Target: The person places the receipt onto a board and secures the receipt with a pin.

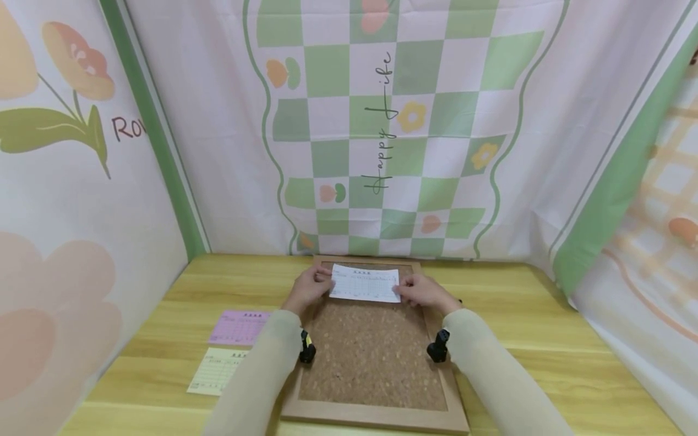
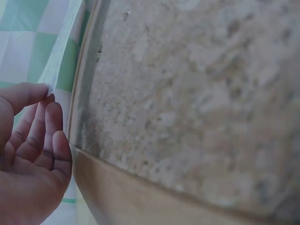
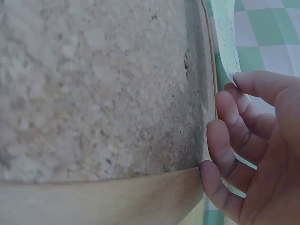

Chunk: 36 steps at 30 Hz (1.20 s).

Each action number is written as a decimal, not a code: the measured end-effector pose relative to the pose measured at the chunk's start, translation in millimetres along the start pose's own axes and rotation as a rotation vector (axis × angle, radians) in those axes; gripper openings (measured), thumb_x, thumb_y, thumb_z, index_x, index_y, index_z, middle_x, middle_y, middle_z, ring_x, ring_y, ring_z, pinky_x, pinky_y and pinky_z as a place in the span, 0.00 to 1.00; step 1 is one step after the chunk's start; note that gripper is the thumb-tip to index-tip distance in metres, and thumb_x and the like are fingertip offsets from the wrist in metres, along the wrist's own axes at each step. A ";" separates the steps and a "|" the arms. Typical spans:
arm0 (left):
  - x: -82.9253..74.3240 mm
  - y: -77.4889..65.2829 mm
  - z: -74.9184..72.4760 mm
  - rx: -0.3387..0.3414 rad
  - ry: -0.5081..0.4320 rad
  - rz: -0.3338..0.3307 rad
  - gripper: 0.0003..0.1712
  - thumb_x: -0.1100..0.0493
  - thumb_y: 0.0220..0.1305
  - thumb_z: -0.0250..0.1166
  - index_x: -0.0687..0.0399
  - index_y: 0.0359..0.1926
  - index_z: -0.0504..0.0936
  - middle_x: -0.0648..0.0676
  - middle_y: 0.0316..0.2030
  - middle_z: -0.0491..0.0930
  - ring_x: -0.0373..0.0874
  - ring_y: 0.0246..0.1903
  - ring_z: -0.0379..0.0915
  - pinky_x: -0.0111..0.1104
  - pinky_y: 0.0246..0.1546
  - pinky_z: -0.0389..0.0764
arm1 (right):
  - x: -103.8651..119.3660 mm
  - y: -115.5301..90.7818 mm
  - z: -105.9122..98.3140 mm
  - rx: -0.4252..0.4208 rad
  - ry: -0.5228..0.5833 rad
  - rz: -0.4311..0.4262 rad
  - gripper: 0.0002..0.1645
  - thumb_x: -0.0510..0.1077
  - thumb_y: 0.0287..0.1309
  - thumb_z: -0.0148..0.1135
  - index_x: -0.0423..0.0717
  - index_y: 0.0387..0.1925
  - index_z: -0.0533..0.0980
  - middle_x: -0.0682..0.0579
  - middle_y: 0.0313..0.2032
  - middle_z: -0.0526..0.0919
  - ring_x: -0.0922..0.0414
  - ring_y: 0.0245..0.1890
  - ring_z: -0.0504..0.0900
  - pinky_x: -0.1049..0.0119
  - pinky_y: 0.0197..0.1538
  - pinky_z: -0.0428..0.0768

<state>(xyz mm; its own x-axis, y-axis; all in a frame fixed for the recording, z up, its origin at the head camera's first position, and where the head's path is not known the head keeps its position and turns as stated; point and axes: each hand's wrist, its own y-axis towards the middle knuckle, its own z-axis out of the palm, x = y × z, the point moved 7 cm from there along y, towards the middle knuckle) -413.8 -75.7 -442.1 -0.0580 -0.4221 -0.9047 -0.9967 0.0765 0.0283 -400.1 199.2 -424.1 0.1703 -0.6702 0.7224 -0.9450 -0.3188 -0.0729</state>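
Note:
Both hands hold a white printed paper slip [image 1: 364, 283] by its two short ends, over the far end of a wood-framed cork board [image 1: 376, 357]. The left hand [image 1: 309, 288] pinches the slip's left end between thumb and forefinger; in the left wrist view the slip [image 2: 61, 51] shows nearly edge-on above that thumb. On the other side the right hand [image 1: 426, 292] pinches the right end, and the slip [image 3: 226, 37] curves a little there in the right wrist view. The other fingers of the right hand [image 3: 253, 136] curl loosely beside the board's frame.
Left of the board, a pink printed slip [image 1: 237, 327] and a pale yellow one [image 1: 214, 370] lie on the wooden table [image 1: 545, 351], partly covered by the left sleeve [image 1: 256, 369]. A checked curtain [image 1: 382, 133] hangs behind the table's far edge.

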 end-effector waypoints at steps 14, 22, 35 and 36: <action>0.6 4.9 5.8 -0.028 0.063 -0.002 0.13 0.61 0.63 0.69 0.60 0.47 0.82 0.55 0.38 0.81 0.46 0.39 0.78 0.37 0.39 0.80 | -5.1 5.0 4.8 0.059 -0.046 0.032 0.20 0.45 0.72 0.57 0.39 0.23 0.75 0.49 0.21 0.76 0.57 0.20 0.70 0.64 0.28 0.71; -6.1 3.3 5.9 -0.042 0.114 0.017 0.10 0.63 0.60 0.70 0.60 0.43 0.82 0.54 0.35 0.81 0.46 0.37 0.78 0.37 0.40 0.79 | -4.8 7.5 6.7 0.056 -0.091 0.054 0.22 0.44 0.71 0.58 0.42 0.19 0.72 0.52 0.18 0.73 0.59 0.17 0.67 0.66 0.26 0.69; -8.6 2.6 6.6 -0.075 0.227 0.006 0.12 0.63 0.58 0.72 0.60 0.42 0.82 0.53 0.34 0.82 0.47 0.37 0.77 0.40 0.43 0.78 | -10.7 11.9 10.0 0.048 -0.115 0.109 0.26 0.46 0.69 0.61 0.47 0.14 0.69 0.56 0.12 0.64 0.60 0.14 0.61 0.66 0.22 0.66; -8.8 2.7 6.8 -0.077 0.232 0.008 0.12 0.63 0.58 0.72 0.60 0.42 0.82 0.53 0.34 0.82 0.47 0.37 0.78 0.40 0.43 0.78 | -11.4 12.4 10.0 0.047 -0.116 0.113 0.26 0.46 0.69 0.61 0.47 0.14 0.69 0.56 0.12 0.64 0.60 0.14 0.61 0.66 0.22 0.66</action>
<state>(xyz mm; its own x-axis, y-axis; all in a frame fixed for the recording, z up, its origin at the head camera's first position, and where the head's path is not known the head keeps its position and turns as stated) -415.6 -65.7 -436.9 -0.0689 -0.6187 -0.7826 -0.9970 0.0151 0.0758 -411.0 196.2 -440.1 0.0975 -0.7757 0.6235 -0.9465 -0.2659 -0.1829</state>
